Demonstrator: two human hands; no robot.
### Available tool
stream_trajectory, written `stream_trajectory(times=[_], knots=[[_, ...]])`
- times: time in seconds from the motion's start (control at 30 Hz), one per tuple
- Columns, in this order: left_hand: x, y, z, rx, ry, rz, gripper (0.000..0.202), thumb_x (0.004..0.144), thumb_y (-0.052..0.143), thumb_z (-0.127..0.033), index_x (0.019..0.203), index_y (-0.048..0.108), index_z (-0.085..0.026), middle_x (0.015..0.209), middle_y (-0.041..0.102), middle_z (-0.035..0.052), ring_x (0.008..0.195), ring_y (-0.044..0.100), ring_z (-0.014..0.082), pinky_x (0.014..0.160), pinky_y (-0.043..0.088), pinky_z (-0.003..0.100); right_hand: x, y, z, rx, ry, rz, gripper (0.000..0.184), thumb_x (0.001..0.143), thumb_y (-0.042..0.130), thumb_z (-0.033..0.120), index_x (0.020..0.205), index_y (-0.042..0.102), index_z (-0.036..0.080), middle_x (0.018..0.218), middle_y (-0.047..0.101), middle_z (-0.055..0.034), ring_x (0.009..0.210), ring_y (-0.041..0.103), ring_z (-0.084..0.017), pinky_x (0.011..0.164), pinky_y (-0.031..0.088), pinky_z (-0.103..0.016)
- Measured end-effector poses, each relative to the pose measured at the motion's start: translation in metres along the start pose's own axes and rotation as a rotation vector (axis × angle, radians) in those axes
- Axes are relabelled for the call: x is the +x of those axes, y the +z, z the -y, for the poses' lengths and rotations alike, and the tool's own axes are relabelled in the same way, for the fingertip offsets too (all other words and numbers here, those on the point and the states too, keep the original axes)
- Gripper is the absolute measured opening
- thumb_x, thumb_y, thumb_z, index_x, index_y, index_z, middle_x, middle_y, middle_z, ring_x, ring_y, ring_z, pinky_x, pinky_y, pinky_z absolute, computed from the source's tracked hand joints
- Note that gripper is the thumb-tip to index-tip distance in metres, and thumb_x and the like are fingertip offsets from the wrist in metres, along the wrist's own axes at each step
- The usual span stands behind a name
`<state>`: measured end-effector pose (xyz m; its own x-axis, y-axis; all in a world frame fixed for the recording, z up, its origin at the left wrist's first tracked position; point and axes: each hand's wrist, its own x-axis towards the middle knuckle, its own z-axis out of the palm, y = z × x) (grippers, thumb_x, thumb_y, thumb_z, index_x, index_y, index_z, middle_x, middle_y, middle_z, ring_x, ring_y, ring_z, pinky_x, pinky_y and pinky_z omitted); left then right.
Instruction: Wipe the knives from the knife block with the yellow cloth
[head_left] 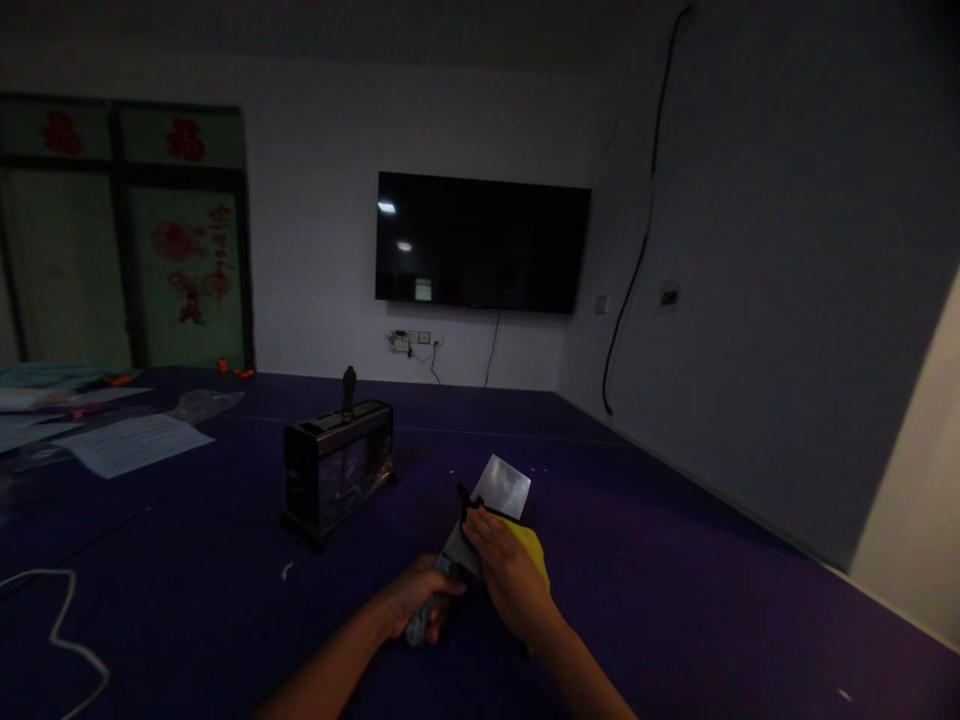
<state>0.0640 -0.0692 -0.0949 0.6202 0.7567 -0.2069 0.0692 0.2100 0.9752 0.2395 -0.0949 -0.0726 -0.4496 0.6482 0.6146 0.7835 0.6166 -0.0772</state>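
A kitchen cleaver [502,487] with a broad shiny blade tilts up and to the right in front of me. My left hand [414,598] is wrapped round its greyish handle. A yellow cloth with dark edging [534,548] lies under my right hand [511,575], which presses it against the blade's flat side. Part of the blade is hidden by the cloth and fingers. To the left of the cleaver stands a dark knife block with see-through sides [352,475], and one black knife handle [349,388] sticks up from its top.
Papers [139,443] and clear plastic lie at the left on the purple surface [675,600]. A white cable [67,640] curls at the near left. Small orange things [223,366] sit by the far door. A television [480,245] hangs on the back wall; a black cable [636,270] dangles at the right.
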Motion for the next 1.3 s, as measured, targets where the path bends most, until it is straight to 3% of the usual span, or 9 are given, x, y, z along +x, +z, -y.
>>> stream_trajectory(times=[0.2, 0.53, 0.77, 0.97, 1.3], knots=[[-0.001, 0.002, 0.000, -0.005, 0.012, 0.018, 0.024, 0.060, 0.063, -0.035, 0.067, 0.048, -0.019, 0.031, 0.037, -0.0088, 0.023, 0.036, 0.0096, 0.028, 0.028, 0.017, -0.002, 0.002, -0.010, -0.024, 0.028, -0.062, 0.060, 0.076, 0.033, 0.003, 0.134, 0.037, 0.018, 0.140, 0.036, -0.0063, 0.132, 0.022, -0.021, 0.105, 0.030, -0.047], [-0.003, 0.004, -0.006, -0.010, -0.002, -0.092, 0.019, 0.058, 0.057, -0.031, 0.070, 0.054, -0.016, 0.033, 0.039, -0.0076, 0.024, 0.033, 0.0086, 0.028, 0.032, 0.020, 0.002, 0.002, 0.018, 0.045, -0.085, 0.098, 0.052, 0.083, 0.034, 0.007, 0.133, 0.037, 0.021, 0.136, 0.043, -0.0042, 0.127, 0.034, -0.017, 0.105, 0.033, -0.038], [0.000, 0.002, -0.003, 0.018, 0.010, -0.092, 0.023, 0.059, 0.058, -0.035, 0.053, 0.050, -0.014, 0.034, 0.041, -0.0043, 0.026, 0.039, 0.0103, 0.029, 0.030, 0.021, 0.002, 0.005, 0.023, 0.090, -0.123, 0.103, 0.049, 0.085, 0.033, 0.010, 0.133, 0.038, 0.021, 0.134, 0.045, -0.0043, 0.125, 0.037, -0.016, 0.104, 0.034, -0.038], [-0.001, 0.002, -0.004, 0.030, -0.004, -0.072, 0.020, 0.062, 0.058, -0.033, 0.057, 0.049, -0.016, 0.034, 0.040, -0.0062, 0.025, 0.037, 0.0098, 0.030, 0.032, 0.021, 0.004, -0.004, 0.023, 0.088, -0.115, 0.119, 0.051, 0.083, 0.034, 0.007, 0.132, 0.039, 0.020, 0.133, 0.046, -0.0044, 0.126, 0.036, -0.016, 0.105, 0.034, -0.037], [-0.004, 0.002, -0.007, 0.061, 0.005, 0.066, 0.025, 0.059, 0.066, -0.033, 0.075, 0.054, -0.017, 0.033, 0.040, -0.0092, 0.024, 0.035, 0.0087, 0.029, 0.034, 0.020, 0.001, 0.003, -0.003, -0.072, -0.053, -0.060, 0.057, 0.079, 0.035, 0.004, 0.133, 0.038, 0.022, 0.138, 0.040, -0.0026, 0.129, 0.030, -0.020, 0.104, 0.034, -0.042]])
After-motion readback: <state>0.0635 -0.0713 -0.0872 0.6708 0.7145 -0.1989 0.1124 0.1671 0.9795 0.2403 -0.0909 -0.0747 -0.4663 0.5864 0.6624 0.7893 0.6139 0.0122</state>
